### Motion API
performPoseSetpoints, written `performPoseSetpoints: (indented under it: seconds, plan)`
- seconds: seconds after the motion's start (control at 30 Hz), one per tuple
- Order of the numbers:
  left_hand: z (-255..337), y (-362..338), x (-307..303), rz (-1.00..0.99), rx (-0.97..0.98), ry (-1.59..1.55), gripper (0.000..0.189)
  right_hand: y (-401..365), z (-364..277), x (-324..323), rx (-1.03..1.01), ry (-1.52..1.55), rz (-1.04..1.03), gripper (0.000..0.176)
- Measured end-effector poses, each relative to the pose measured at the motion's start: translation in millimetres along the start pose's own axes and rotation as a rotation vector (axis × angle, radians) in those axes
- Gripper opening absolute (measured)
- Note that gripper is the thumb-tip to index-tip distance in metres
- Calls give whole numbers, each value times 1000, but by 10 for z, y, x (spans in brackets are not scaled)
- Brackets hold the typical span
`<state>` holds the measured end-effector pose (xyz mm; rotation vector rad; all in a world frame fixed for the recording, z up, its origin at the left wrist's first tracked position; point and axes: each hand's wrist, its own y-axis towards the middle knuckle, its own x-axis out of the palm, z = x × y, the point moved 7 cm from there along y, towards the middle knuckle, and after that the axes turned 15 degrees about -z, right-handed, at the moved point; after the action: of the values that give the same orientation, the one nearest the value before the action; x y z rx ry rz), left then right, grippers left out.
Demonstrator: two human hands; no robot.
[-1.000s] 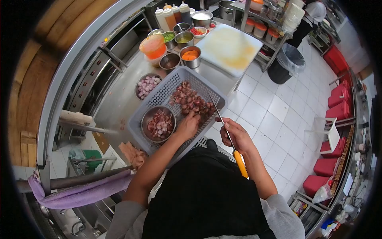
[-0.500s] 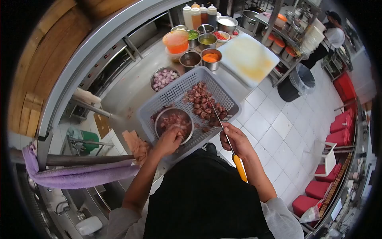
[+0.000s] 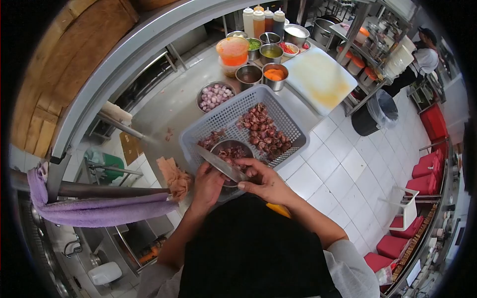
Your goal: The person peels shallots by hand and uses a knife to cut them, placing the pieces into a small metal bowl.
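Steel kitchen counter [image 3: 171, 107] on my remote feed, both hands busy at the near edge of a grey basket [image 3: 226, 113].

I see a white cutting board [image 3: 320, 77] at the counter's far end. The basket sits nearer me, with a heap of unpeeled shallots [image 3: 263, 131] in its right half. A round dish of peeled shallots [image 3: 214, 97] stands just beyond it. Inside the basket's near left corner is a steel bowl [image 3: 222, 144] with reddish skins. My right hand [image 3: 266, 181] is wrapped round a knife [image 3: 218, 164], its blade slanting left across the bowl. My left hand [image 3: 208, 184] curls just under the blade; I cannot tell what it grips.
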<state>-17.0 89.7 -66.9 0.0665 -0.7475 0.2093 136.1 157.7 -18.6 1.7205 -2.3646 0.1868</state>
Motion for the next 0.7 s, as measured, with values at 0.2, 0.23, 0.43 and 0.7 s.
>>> performPoseSetpoints:
  seconds: [0.2,0.23,0.43,0.7]
  plan:
    - [34,-61,15,-55,61,-28,25,70,-143,66,-24,-160,-41,57]
    - [31,-63,0,-30,64,7,25,69,-145,60,-32,-144,-28,57]
    - [78,-50,187,-21,11,-17,22,84,-66,-9,-26,12,-37,54]
    - [144,-4,316,-37,5,77,28,33,-105,-26,-15,-44,-27,56]
